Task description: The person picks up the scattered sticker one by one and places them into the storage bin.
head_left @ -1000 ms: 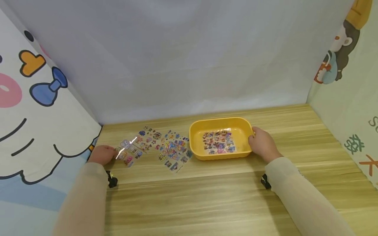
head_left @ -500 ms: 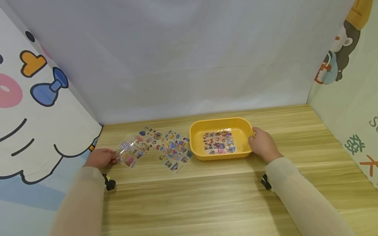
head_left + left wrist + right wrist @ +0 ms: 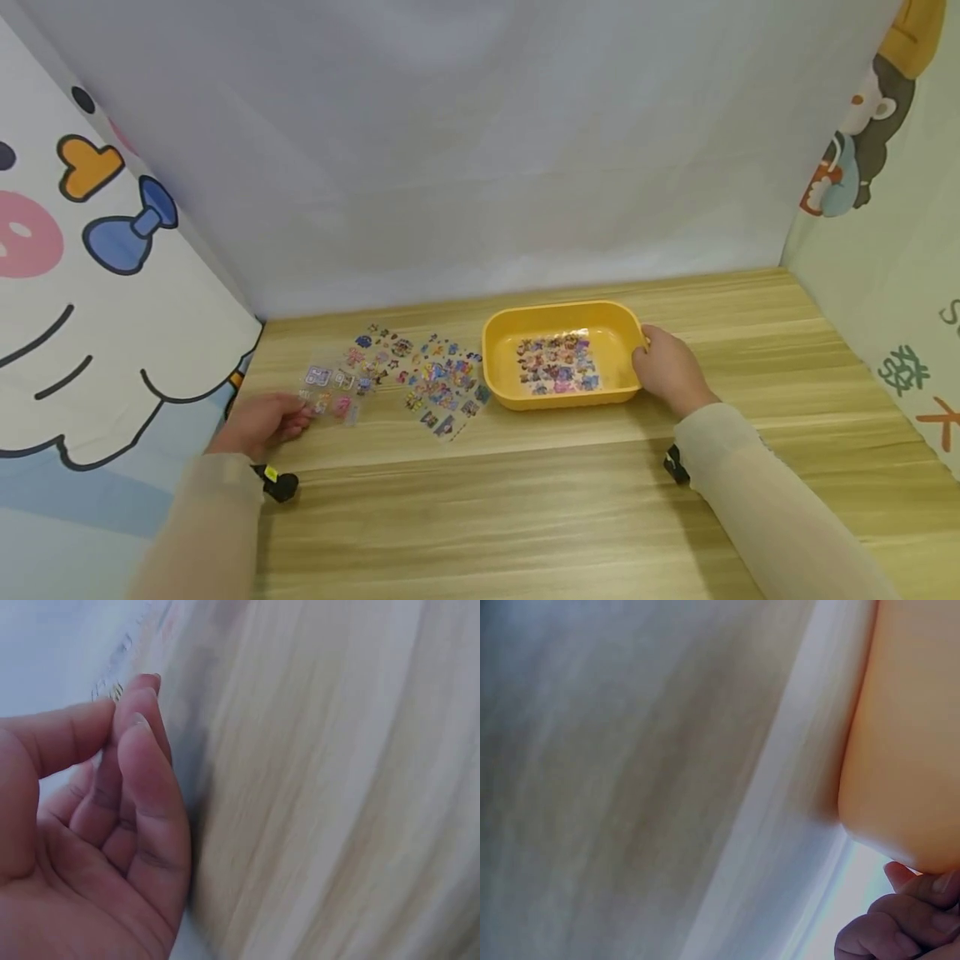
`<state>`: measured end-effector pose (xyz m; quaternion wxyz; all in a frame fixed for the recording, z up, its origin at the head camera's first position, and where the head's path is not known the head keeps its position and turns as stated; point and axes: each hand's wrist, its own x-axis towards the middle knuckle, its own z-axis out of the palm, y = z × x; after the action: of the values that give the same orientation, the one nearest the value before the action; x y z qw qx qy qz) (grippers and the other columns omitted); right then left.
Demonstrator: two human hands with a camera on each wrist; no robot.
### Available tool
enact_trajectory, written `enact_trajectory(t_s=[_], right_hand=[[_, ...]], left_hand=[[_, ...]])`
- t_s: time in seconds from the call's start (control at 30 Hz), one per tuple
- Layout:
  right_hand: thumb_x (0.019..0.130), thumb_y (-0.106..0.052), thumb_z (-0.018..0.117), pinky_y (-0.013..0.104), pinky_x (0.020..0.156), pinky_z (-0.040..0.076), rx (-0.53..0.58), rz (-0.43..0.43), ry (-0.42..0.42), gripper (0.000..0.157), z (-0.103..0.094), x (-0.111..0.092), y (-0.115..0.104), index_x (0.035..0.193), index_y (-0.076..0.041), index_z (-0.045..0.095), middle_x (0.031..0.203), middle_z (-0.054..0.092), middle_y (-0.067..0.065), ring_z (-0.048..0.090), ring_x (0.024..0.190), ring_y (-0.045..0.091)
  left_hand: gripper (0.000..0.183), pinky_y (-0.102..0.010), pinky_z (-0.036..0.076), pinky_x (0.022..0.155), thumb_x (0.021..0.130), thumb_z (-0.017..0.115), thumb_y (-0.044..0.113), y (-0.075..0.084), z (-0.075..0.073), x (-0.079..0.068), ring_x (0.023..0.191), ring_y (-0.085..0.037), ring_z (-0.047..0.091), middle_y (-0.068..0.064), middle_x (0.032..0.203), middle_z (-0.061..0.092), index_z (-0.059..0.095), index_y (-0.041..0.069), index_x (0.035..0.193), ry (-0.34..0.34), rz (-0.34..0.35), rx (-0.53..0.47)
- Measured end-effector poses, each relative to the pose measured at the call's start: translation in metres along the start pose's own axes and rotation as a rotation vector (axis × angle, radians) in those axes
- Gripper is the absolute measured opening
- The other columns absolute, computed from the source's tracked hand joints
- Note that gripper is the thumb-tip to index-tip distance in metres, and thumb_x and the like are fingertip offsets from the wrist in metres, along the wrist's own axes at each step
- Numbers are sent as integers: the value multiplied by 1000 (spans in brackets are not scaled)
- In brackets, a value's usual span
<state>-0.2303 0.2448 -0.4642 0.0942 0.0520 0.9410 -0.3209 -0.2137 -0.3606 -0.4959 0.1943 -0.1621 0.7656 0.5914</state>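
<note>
At the left of the table my left hand (image 3: 264, 418) pinches the corner of a clear sticker sheet (image 3: 330, 390) between thumb and fingers; in the left wrist view the thumb meets the index finger of this hand (image 3: 112, 817) at the sheet's edge. The sheet overlaps another sticker sheet (image 3: 382, 350) behind it. More clear sheets with colourful stickers (image 3: 442, 383) lie to the right, close to a yellow plastic basin (image 3: 517, 400). My right hand (image 3: 670, 367) grips the basin's right end. Inside the basin lies a sticker sheet (image 3: 557, 364).
The wood-grain table (image 3: 480, 517) runs up to a pale cloth backdrop (image 3: 480, 183). A cartoon-printed cloth (image 3: 97, 333) stands at the left, and another printed cloth (image 3: 885, 275) at the right. A black wrist device (image 3: 279, 483) sits below the left hand.
My left hand has drawn slightly down and the pinched sheet has turned, its glare gone. The right hand keeps its grip on the basin, which stays in place.
</note>
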Motion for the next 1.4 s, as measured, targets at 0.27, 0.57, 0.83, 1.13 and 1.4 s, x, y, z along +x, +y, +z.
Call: enact_trajectory(t_s=[0.27,0.57,0.83,1.13,1.4], right_hand=[[106,-18,36,60,106,42,-6,-5,-1,57,1,-2,1,155,12,30,151,42,34,54,118,41],[106,-19,36,61,109,39,-12,-13,5,58,2,-2,0,155,12,30,152,41,35,53,122,42],[106,-18,36,60,108,41,-13,-18,7,57,2,-1,0,154,12,31,151,42,34,54,119,41],[106,-18,36,60,109,40,-13,-21,8,57,1,1,0,154,13,32,151,43,34,53,121,41],[106,-17,35,61,111,37,-16,-19,5,57,1,1,1,154,13,30,152,40,35,51,127,43]], left_hand=[[32,-27,58,76,111,45,13,-6,12,-15,85,-10,67,-4,98,71,55,-14,124,-44,28,-4],[31,-26,59,77,110,50,16,-7,30,-33,88,-10,69,-3,98,72,53,-10,127,18,72,-68],[36,-27,59,81,110,49,12,2,55,-40,90,-13,70,-5,99,72,49,-16,133,17,119,-153],[22,-31,59,86,110,49,10,13,92,-45,92,-16,71,-6,99,71,51,-9,121,14,165,-235],[15,-30,60,82,108,51,6,17,133,-49,87,-16,73,-9,95,72,52,-7,115,36,191,-289]])
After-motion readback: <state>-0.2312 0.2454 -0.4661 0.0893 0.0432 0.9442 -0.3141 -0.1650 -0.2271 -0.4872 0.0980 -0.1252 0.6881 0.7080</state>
